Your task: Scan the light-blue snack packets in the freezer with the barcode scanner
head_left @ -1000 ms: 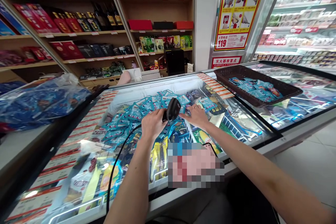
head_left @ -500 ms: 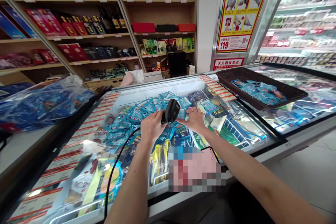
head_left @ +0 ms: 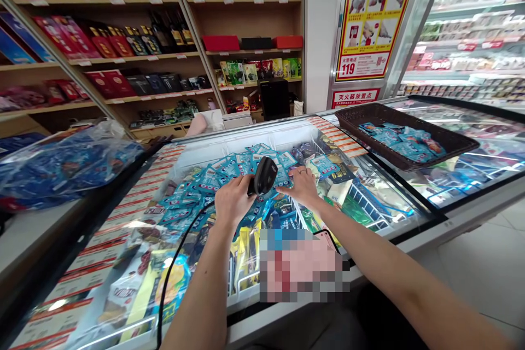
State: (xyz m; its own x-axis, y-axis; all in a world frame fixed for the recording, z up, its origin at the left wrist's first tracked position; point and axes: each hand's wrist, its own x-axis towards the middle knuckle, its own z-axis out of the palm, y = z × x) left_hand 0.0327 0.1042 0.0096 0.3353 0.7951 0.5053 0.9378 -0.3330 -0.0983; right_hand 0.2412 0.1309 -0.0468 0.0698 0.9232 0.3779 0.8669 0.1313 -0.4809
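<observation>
A black corded barcode scanner (head_left: pixel 266 175) is gripped in my left hand (head_left: pixel 234 199), its head tilted over the packets. My right hand (head_left: pixel 304 187) rests low over the glass with thumb and fingers spread around the right edge of a small blue packet (head_left: pixel 282 176). The scanner head hides part of that packet. Many similar blue packets (head_left: pixel 217 175) lie in a loose, overlapping heap on the freezer's glass top (head_left: pixel 200 147), behind and left of my hands. Another blue packet (head_left: pixel 324 165) lies just right of my right fingers.
A brown basket (head_left: pixel 455 147) holding blue packets stands at the right on the glass. Plastic-wrapped blue goods (head_left: pixel 69 164) sit at the left. A phone (head_left: pixel 327 240), partly blurred out, lies at the freezer's front edge. The scanner cord (head_left: pixel 174 262) runs along my left forearm.
The view has shifted slightly, so the scene sits a little farther left. Both hands and the scanner keep nearly the same pose over the packets.
</observation>
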